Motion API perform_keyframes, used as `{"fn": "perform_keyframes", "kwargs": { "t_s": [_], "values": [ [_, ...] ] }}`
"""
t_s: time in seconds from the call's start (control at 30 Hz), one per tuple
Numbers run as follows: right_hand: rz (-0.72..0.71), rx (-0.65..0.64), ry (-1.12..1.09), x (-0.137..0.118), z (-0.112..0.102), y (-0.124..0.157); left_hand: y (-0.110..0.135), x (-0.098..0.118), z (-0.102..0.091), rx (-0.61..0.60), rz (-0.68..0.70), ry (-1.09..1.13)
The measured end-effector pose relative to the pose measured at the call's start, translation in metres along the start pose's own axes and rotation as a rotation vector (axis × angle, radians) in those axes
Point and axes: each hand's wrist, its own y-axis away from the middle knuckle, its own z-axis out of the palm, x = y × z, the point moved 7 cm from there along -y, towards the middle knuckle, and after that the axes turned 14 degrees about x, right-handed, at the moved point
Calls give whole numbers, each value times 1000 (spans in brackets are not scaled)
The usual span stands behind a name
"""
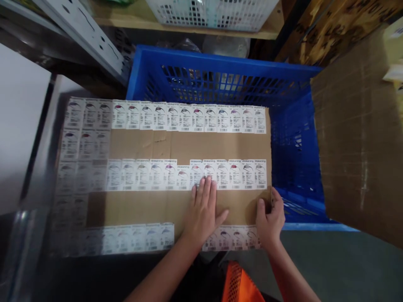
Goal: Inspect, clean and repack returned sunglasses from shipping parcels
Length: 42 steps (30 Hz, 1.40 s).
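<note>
A flat sheet of brown cardboard lies across a blue plastic crate. Rows of small white printed labels cover it along the far edge, the middle and the near edge. My left hand lies flat on the cardboard, fingers stretched out together, fingertips touching the middle row of labels. My right hand curls at the cardboard's right edge near the front corner, fingers bent round that edge.
A large brown cardboard flap stands at the right. A white mesh basket sits on a wooden shelf behind the crate. A metal rail slants at the upper left. Something orange is below my arms.
</note>
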Motion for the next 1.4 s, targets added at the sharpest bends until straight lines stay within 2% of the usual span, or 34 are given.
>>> {"fn": "perform_keyframes", "kwargs": {
  "t_s": [0.3,0.67,1.4],
  "values": [
    [-11,7,3,0,-1,0,0,-1,-3,26,-20,17],
    [-29,31,3,-1,-3,0,-1,-1,-2,3,-47,45],
    [-42,53,-5,0,-4,0,-3,-1,0,9,-30,37]
  ]
}}
